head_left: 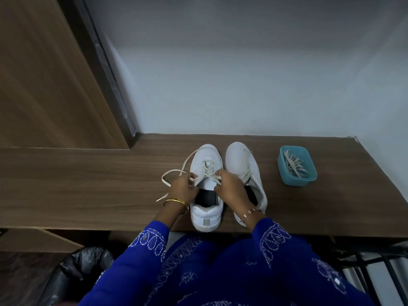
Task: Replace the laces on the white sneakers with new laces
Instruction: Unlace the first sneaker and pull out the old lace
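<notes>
Blue white-embroidered sleeves [143, 246]; gold bangle [175, 200] left, beaded bracelet [249, 212] right.

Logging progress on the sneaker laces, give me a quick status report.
Left hand and right hand both pinching the lace on the left sneaker. Right sneaker untouched beside it. More laces in blue tub. Nothing blocking.

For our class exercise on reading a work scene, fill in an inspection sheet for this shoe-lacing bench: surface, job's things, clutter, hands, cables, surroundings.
Surface: wooden bench, set against a pale wall.
Job's things: left sneaker upright, lace partly threaded, loose end trailing left; right sneaker tipped on its side; teal tub holding laces, apart to the right.
Clutter: nothing seen on the bench.
Hands: left hand and right hand each pinch the lace at the left sneaker's upper eyelets.
Cables: nothing seen.
Surroundings: wooden door at left; black bag below the bench.
</notes>
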### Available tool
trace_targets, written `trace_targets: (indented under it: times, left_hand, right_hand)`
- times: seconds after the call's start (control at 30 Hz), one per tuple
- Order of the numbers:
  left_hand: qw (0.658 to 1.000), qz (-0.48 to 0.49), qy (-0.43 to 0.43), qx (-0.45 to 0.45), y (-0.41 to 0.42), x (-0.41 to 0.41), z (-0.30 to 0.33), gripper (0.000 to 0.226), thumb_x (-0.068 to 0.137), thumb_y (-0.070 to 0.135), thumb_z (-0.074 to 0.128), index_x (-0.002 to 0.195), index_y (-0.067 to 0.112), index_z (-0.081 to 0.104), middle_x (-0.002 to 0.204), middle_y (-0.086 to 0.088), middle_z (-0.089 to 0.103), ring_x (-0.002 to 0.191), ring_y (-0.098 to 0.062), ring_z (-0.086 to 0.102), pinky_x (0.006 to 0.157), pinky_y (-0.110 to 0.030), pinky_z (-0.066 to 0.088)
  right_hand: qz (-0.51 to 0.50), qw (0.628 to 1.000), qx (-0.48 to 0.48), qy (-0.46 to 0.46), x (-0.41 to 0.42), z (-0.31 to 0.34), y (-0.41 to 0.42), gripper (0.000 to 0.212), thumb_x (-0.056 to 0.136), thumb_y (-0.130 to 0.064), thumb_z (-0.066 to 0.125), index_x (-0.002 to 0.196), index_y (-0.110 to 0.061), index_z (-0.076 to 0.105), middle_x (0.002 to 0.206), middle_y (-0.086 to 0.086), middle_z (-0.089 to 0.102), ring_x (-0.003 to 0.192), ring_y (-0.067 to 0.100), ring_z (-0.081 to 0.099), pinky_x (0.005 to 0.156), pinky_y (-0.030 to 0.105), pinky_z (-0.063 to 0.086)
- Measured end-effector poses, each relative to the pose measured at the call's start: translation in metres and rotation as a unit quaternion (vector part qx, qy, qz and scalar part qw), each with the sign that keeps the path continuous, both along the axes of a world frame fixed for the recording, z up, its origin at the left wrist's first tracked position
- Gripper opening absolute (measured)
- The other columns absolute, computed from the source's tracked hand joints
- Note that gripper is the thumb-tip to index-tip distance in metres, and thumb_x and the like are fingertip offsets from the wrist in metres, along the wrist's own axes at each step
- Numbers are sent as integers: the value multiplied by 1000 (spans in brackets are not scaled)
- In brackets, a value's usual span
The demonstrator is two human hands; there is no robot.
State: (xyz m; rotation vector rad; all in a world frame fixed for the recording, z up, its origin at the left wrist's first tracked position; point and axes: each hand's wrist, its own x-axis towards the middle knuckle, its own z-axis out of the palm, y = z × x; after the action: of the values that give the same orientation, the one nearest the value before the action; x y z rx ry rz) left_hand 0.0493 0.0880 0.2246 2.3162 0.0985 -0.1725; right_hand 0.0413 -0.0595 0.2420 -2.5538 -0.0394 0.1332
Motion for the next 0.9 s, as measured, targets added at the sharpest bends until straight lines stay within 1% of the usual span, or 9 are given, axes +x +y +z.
trace_targets:
  times: [0.07, 0.2, 0.27, 0.37, 0.53, 0.63, 0.73, 0.83, 0.9]
  left_hand:
    - [1000, -5, -3, 11, -1, -3, -1, 35, 79, -1, 56, 114, 4, 58, 103, -15, 65, 93, -31, 62, 81, -29, 45]
    - [999, -16, -7, 43, -1, -7, -1, 25, 78, 11, 63, 102, 8, 60, 97, -12, 67, 92, -29, 62, 80, -31, 48]
    - [998, -24, -30, 49, -2, -7, 1, 26, 81, 19, 64, 104, 8, 61, 97, -10, 66, 92, -26, 62, 78, -29, 45]
    - [995, -52, -80, 13, -6, -3, 4, 30, 87, 25, 55, 110, 7, 61, 103, -12, 66, 96, -28, 62, 81, -31, 47]
    - [991, -80, -88, 55, -16, 10, 7, 26, 92, 13, 49, 111, 12, 65, 109, -14, 65, 97, -31, 61, 80, -31, 43]
    - [993, -62, -89, 51, -16, 13, 7, 22, 90, 13, 53, 105, 10, 68, 106, -13, 67, 94, -28, 63, 80, -31, 45]
    - [993, -58, -97, 42, -15, 14, 9, 16, 88, 10, 57, 95, 3, 69, 98, -13, 69, 90, -28, 64, 76, -27, 43]
    - [993, -54, -98, 43, -14, 15, 6, 13, 87, 9, 58, 90, 2, 69, 94, -13, 70, 88, -29, 63, 72, -26, 42]
    - [993, -53, -90, 51, -16, 15, 5, 13, 86, 7, 55, 89, 2, 67, 94, -15, 68, 87, -31, 62, 70, -28, 40]
  right_hand:
    - [2, 1000, 5, -4, -1, -1, -2, 32, 82, 2, 49, 114, -3, 54, 99, 16, 65, 92, 31, 60, 72, 35, 47]
    - [20, 1000, 18, 0, -2, -3, -10, 39, 85, 1, 50, 122, -8, 52, 97, 13, 66, 92, 29, 62, 74, 32, 48]
    - [23, 1000, 22, -1, 0, -1, -12, 34, 86, -7, 56, 120, -8, 54, 91, 9, 64, 90, 26, 62, 71, 26, 42]
    - [1, 999, 26, -41, 13, 7, -11, 24, 89, -19, 57, 109, -9, 63, 102, 9, 63, 89, 24, 61, 73, 26, 43]
    - [39, 999, 3, -34, 26, 12, 1, 24, 91, -9, 48, 104, -9, 69, 106, 12, 66, 97, 26, 61, 85, 34, 49]
    - [48, 998, -15, -23, 23, 8, 3, 24, 90, -7, 47, 100, -8, 68, 102, 12, 66, 96, 28, 61, 82, 36, 49]
    - [60, 998, -23, -24, 21, 8, 2, 18, 89, -8, 49, 94, -5, 66, 95, 13, 66, 89, 27, 61, 74, 33, 45]
    - [63, 997, -43, -19, 22, 5, 2, 14, 89, -5, 46, 79, -12, 54, 90, 12, 61, 80, 26, 56, 66, 32, 38]
    - [65, 997, -42, -11, 22, 3, 4, 13, 90, -5, 44, 80, -13, 47, 90, 11, 56, 77, 24, 50, 65, 31, 36]
